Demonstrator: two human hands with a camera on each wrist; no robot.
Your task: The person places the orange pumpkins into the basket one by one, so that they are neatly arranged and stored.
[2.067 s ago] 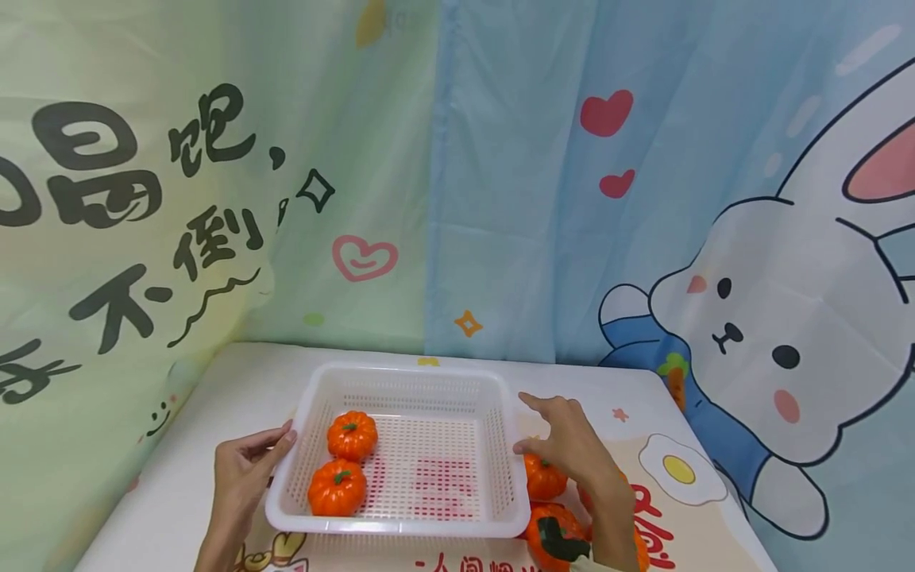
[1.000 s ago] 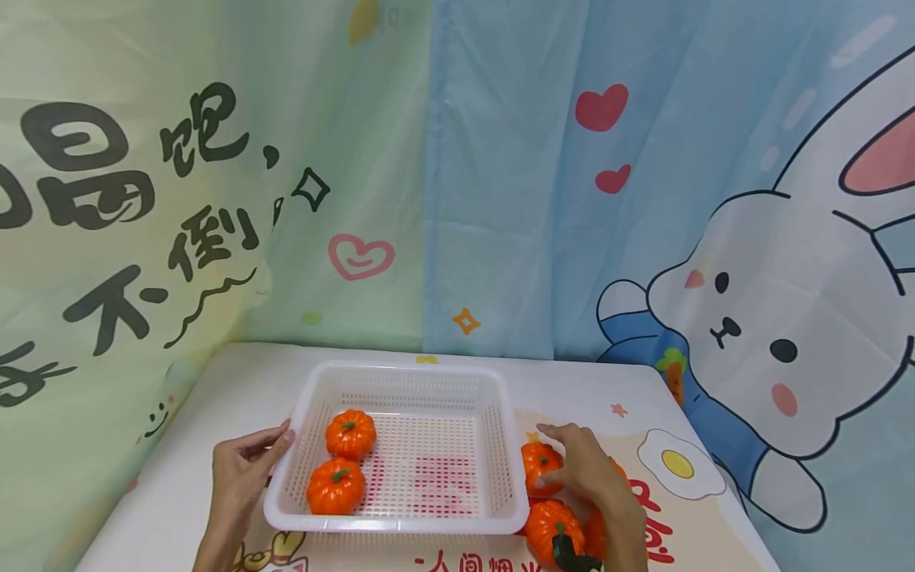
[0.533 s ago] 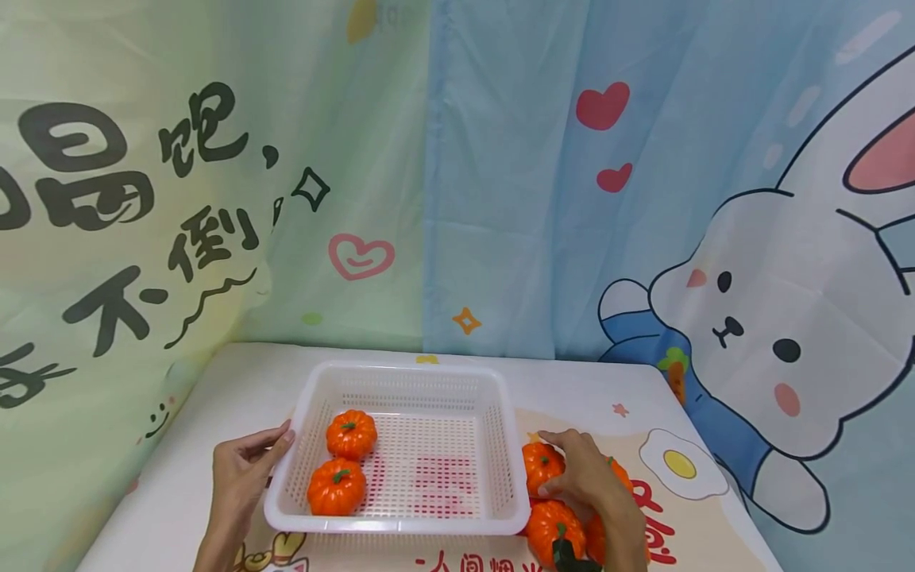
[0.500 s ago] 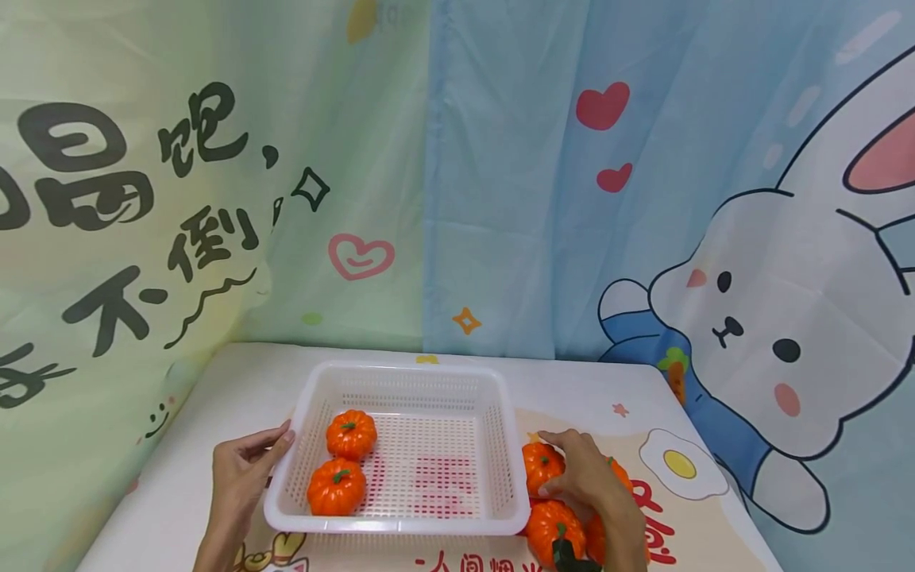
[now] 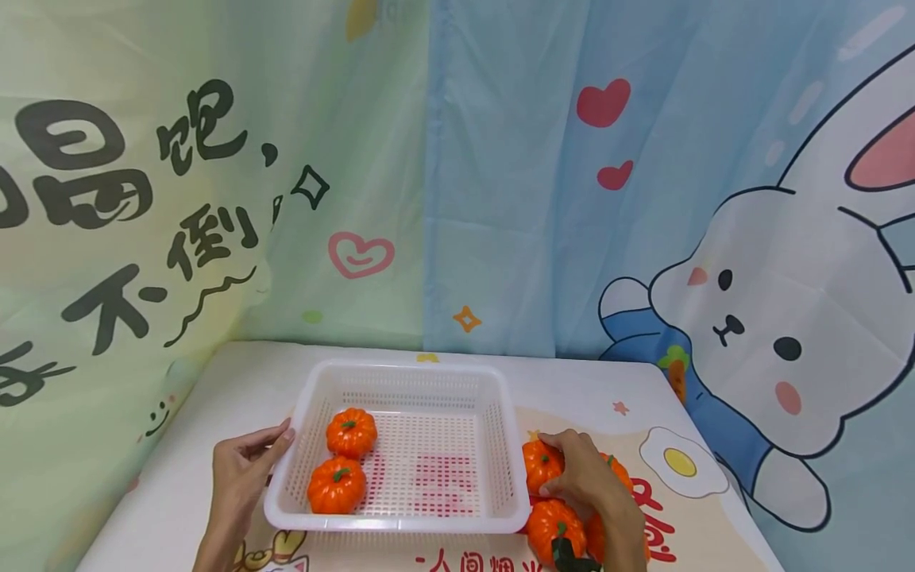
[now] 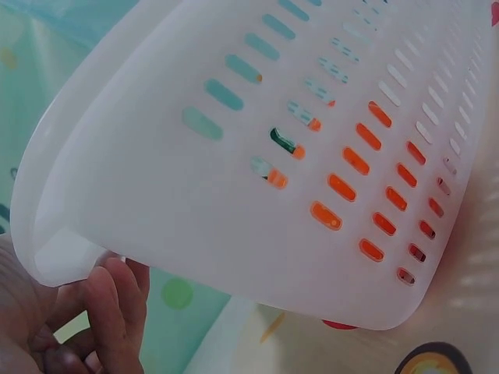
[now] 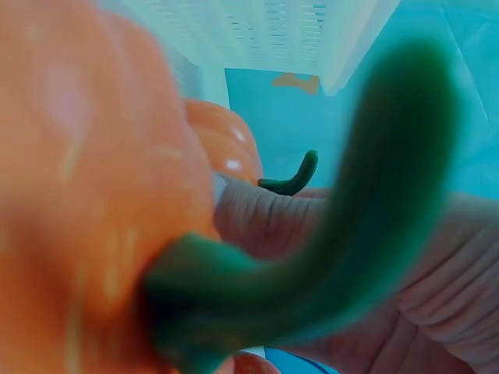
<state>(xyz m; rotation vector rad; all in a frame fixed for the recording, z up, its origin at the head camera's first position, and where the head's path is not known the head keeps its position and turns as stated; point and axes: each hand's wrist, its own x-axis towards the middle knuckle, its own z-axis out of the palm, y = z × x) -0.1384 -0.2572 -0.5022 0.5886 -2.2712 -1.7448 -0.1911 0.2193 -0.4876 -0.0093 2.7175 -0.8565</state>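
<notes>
My left hand (image 5: 246, 469) pinches the left rim of a white plastic basket (image 5: 396, 524) between thumb and fingers; the left wrist view shows the fingers (image 6: 105, 312) under the rim. Inside, at the basket's left, sit two small orange pumpkins, a rear one (image 5: 351, 431) and a front one (image 5: 337, 486). Just outside the right wall, my right hand (image 5: 588, 475) grips another orange pumpkin (image 5: 541, 467), thumb on the near side and forefinger behind. In the right wrist view, a nearer pumpkin (image 7: 86, 195) with a curved green stem covers much of that hand.
Several more pumpkins lie around the right hand: a front one (image 5: 554, 528) with a dark green stem and one behind the wrist (image 5: 619, 472). A printed cloth (image 5: 686, 528) covers the table. A patterned curtain (image 5: 493, 199) hangs along the back edge.
My right hand has come down and right from beside the basket's right rim onto the pumpkin, its thumb and fingers closing round it. The left hand and basket have hardly moved.
</notes>
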